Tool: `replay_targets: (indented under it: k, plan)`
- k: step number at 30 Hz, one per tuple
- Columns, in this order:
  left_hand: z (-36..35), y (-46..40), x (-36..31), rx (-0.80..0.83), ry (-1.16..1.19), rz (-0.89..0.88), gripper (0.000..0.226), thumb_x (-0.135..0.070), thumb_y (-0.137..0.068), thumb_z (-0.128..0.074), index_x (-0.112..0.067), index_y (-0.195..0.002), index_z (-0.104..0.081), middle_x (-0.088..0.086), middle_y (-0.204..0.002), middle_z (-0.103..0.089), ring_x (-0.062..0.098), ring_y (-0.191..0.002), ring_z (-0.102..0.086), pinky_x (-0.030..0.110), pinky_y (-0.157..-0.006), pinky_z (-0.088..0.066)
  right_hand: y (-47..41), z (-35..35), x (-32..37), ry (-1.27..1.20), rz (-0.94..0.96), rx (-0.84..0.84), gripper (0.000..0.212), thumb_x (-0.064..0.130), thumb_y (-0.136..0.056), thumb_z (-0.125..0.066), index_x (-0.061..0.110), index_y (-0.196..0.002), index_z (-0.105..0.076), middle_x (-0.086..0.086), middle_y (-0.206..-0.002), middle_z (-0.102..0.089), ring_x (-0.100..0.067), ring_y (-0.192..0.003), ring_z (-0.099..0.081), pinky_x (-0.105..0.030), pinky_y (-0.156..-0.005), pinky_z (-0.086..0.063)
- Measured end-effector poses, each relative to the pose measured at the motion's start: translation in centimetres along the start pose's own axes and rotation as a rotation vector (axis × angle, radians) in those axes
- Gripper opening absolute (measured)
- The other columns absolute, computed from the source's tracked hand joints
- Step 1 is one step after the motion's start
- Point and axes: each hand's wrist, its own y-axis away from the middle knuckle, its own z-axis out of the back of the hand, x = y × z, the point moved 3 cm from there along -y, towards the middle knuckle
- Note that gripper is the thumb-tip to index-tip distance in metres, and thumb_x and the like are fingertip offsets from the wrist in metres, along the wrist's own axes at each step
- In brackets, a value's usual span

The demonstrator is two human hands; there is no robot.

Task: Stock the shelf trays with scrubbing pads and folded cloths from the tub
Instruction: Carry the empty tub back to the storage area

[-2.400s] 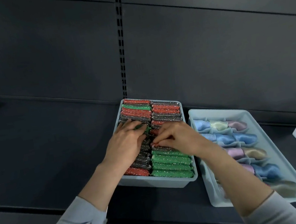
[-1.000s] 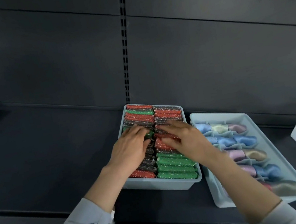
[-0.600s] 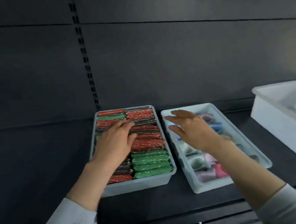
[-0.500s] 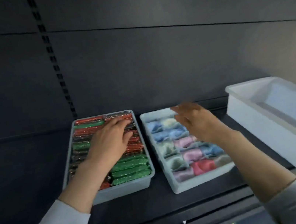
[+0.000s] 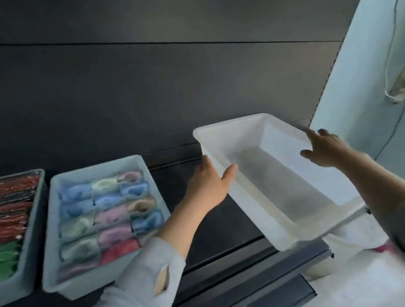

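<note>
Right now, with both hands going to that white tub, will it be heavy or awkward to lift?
Probably light: the white tub looks empty. Its straight, thin plastic walls suggest it is fairly stiff. It already overhangs the shelf edge, so it may tip until the left hand and right hand hold both sides.

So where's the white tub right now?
The white tub sits on the right of the head view at the end of the dark shelf, right of the cloth tray, between the left hand and right hand.

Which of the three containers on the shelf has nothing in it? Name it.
The white tub on the right, between the left hand and right hand. The cloth tray holds folded cloths, the pad tray scrubbing pads; the tub shows only bare walls and floor.
</note>
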Motion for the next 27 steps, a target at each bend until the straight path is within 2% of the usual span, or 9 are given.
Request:
replay_targets:
  k: [3, 5, 8, 10, 12, 15, 20, 24, 27]
  plan:
    - [-3.5, -1.2, -0.9, -0.006, 0.174, 0.144, 0.096, -0.079, -0.072, -0.048, -0.014, -0.141, -0.032, 0.006, -0.141, -0.048, 0.03, -0.122, -0.054, 0.045, -0.1, -0.048, -2.8, -2.0, -3.8, 0.0, -0.029, 0.078, 0.074, 0.047, -0.093, -0.05, 0.026, -0.152, -0.01, -0.018, -0.151, -0.029, -0.04, -0.134, -0.036, -0.049, -0.106, -0.035]
    - [-4.7, -1.4, -1.0, -0.036, 0.275, 0.169, 0.073, -0.065, -0.07, -0.059, -0.016, -0.122, -0.043, 0.003, -0.121, -0.058, 0.026, -0.101, -0.066, 0.043, -0.082, -0.058, -4.5, -3.3, -4.9, -0.019, 0.012, 0.131, 0.078, 0.048, -0.092, -0.051, 0.021, -0.153, -0.008, -0.017, -0.154, -0.028, -0.038, -0.137, -0.034, -0.048, -0.108, -0.035]
    - [-5.2, -1.2, -1.7, -0.084, 0.37, 0.18, 0.043, -0.038, -0.079, -0.065, -0.017, -0.113, -0.048, 0.002, -0.109, -0.063, 0.021, -0.08, -0.071, 0.04, -0.067, -0.062, -5.6, -4.4, -5.4, -0.05, 0.037, 0.111, 0.072, 0.043, -0.092, -0.054, 0.012, -0.149, -0.02, -0.019, -0.147, -0.04, -0.038, -0.131, -0.042, -0.043, -0.102, -0.041]
    - [-4.9, -0.7, -1.9, -0.111, 0.369, 0.175, 0.042, -0.037, -0.077, -0.066, -0.019, -0.112, -0.051, -0.001, -0.106, -0.065, 0.019, -0.081, -0.071, 0.04, -0.07, -0.062, -6.1, -4.6, -5.8, -0.068, 0.02, 0.053, 0.059, 0.036, -0.092, -0.055, 0.008, -0.139, -0.033, -0.022, -0.135, -0.05, -0.039, -0.121, -0.05, -0.04, -0.092, -0.046]
    - [-4.6, 0.1, -1.7, -0.123, 0.385, 0.167, 0.042, -0.036, -0.078, -0.067, -0.022, -0.115, -0.053, -0.005, -0.106, -0.066, 0.017, -0.089, -0.068, 0.041, -0.08, -0.059, -6.4, -4.4, -6.4, -0.079, -0.012, 0.033, 0.05, 0.033, -0.091, -0.055, 0.007, -0.131, -0.042, -0.021, -0.127, -0.056, -0.039, -0.116, -0.053, -0.038, -0.083, -0.045]
    - [-4.2, 1.5, -0.9, -0.161, 0.481, 0.139, 0.041, -0.022, -0.081, -0.066, -0.027, -0.12, -0.054, -0.01, -0.113, -0.066, 0.008, -0.099, -0.064, 0.037, -0.091, -0.054, -5.8, -4.4, -6.8, -0.142, -0.034, 0.034, 0.051, 0.034, -0.089, -0.057, 0.008, -0.132, -0.045, -0.018, -0.125, -0.057, -0.038, -0.115, -0.052, -0.038, -0.084, -0.045]
    - [-3.2, 3.5, -0.9, -0.214, 0.532, 0.009, 0.058, -0.008, -0.084, -0.058, -0.032, -0.135, -0.047, -0.016, -0.121, -0.063, 0.001, -0.106, -0.062, 0.031, -0.091, -0.052, -0.5, -3.8, -7.8, -0.432, -0.063, -0.037, 0.053, 0.033, -0.09, -0.053, 0.009, -0.136, -0.042, -0.021, -0.128, -0.056, -0.041, -0.115, -0.052, -0.042, -0.09, -0.045]
    - [-3.6, 5.0, -2.0, -0.212, 0.551, -0.095, 0.039, -0.022, -0.092, -0.061, -0.032, -0.128, -0.05, -0.02, -0.12, -0.063, -0.006, -0.103, -0.062, 0.022, -0.085, -0.05, 7.6, -3.3, -10.7, -0.651, -0.232, -0.189, 0.05, 0.035, -0.089, -0.051, 0.013, -0.133, -0.044, -0.021, -0.127, -0.057, -0.041, -0.114, -0.051, -0.042, -0.09, -0.045]
    - [-5.0, 6.5, -2.8, -0.118, 0.586, -0.175, 0.026, -0.028, -0.096, -0.058, -0.03, -0.122, -0.052, -0.022, -0.118, -0.062, -0.01, -0.101, -0.061, 0.014, -0.078, -0.048, 14.8, -3.5, -13.3, -0.696, -0.36, -0.28, 0.044, 0.029, -0.092, -0.053, 0.015, -0.132, -0.044, -0.017, -0.127, -0.057, -0.037, -0.115, -0.052, -0.035, -0.082, -0.04]
